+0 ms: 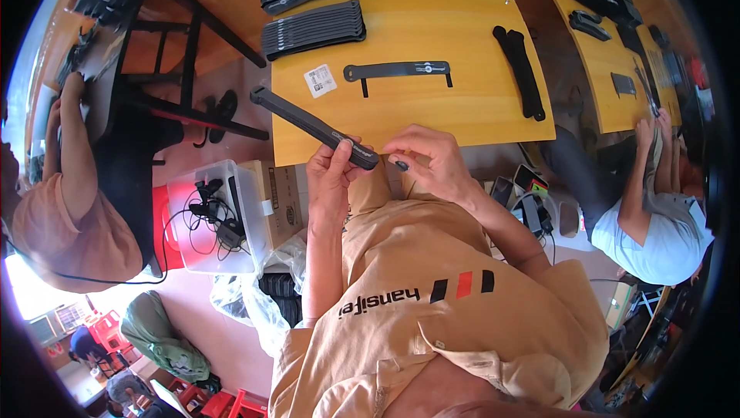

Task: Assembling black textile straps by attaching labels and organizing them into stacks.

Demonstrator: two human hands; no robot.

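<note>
My left hand (329, 179) grips one end of a bundle of long black straps (297, 115), thumb on top, the bundle slanting up to the left over the table's near edge. Beside that end, my right hand (433, 157) has its fingers pinched together on a small dark piece (401, 165), too small to name. A single black strap (397, 70) with a round hole at one end lies flat on the yellow table (462, 117). Two short black strips stick out below it. To its left is a white printed label (318, 80).
Stacks of black straps (314, 30) stand at the table's far left; more straps (522, 75) lie at its right. A clear plastic bin (220, 221) with cables and a cardboard box (277, 202) sit at lower left. One person works at the left, another at the right-hand table.
</note>
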